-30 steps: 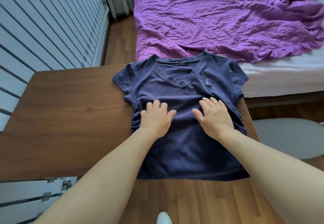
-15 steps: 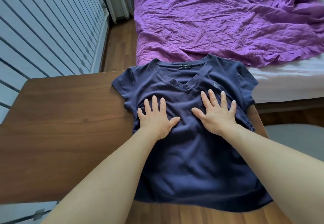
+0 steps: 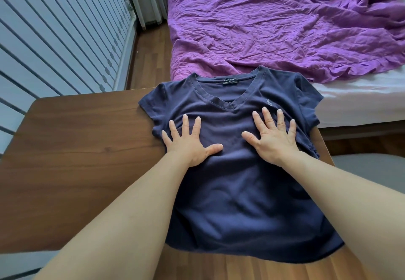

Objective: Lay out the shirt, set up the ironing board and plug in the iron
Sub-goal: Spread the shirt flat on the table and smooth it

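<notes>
Brown wood-grain table (image 3: 76,148) fills the lower left of the view, and on its right half lies the navy V-neck T-shirt (image 3: 230,203), front side up and spread flat. Its collar points away from the person and reaches past the table's far edge toward the bed, while the hem hangs slightly over the near edge. A black neck label (image 3: 229,80) shows inside the collar, and a small pale embroidered logo (image 3: 269,103) sits on the chest. The left hand (image 3: 190,146) rests palm down on the shirt near its left side, fingers straight and spread, with the outermost fingers at the fabric's edge beside the short sleeve; it grips nothing. The right hand (image 3: 274,139) lies flat on the chest just below the logo, fingers likewise fanned out and holding nothing. Small gathers of cloth bunch along the shirt's right edge beside that wrist. Beyond the table, a crumpled purple bedspread (image 3: 274,27) covers most of the bed, with a strip of white sheet (image 3: 355,102) showing at its near edge. Wooden flooring (image 3: 149,60) runs between the bed and a white slatted panel (image 3: 54,38) on the left. A grey padded surface (image 3: 368,168) sits just to the right of the table.
</notes>
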`<control>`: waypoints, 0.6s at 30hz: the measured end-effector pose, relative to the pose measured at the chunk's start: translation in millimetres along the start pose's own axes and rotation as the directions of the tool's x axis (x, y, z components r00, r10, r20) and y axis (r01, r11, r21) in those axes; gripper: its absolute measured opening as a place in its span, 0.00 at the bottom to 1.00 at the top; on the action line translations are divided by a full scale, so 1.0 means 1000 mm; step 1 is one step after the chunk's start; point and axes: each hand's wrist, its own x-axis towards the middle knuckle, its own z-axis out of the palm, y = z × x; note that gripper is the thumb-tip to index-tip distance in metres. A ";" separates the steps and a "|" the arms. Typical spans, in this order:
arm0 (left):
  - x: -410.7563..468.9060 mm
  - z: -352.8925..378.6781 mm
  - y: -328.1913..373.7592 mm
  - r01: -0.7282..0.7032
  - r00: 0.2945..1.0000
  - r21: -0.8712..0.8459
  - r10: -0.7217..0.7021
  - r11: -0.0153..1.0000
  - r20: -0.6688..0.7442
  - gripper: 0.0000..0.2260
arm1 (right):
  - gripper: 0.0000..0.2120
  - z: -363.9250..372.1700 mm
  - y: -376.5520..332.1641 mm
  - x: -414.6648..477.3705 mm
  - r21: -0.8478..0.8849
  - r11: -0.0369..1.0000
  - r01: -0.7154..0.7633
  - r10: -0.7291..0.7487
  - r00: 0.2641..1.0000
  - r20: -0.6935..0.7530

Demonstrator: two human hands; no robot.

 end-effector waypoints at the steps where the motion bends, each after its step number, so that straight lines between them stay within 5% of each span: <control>1: -0.003 0.001 0.002 -0.020 0.999 0.005 0.021 1.000 -0.036 0.42 | 0.33 0.001 -0.002 -0.004 0.000 1.000 0.010 -0.009 0.999 -0.036; 8: -0.057 0.032 0.018 -0.213 0.938 0.050 0.218 0.976 -0.271 0.27 | 0.31 0.016 -0.018 -0.059 0.079 0.980 0.185 -0.161 0.955 -0.248; 10: -0.072 0.042 0.017 -0.222 0.930 0.121 0.247 0.968 -0.273 0.26 | 0.35 0.024 -0.017 -0.074 0.074 0.976 0.203 -0.182 0.958 -0.222; 14: -0.089 0.045 0.015 -0.147 0.930 0.131 0.182 0.980 -0.320 0.28 | 0.25 0.026 -0.014 -0.088 0.042 0.988 0.146 -0.139 0.982 -0.126; 18: -0.095 0.051 0.015 -0.114 0.970 0.092 0.131 0.989 -0.204 0.29 | 0.26 0.024 -0.015 -0.097 0.058 0.982 0.178 -0.174 0.982 -0.074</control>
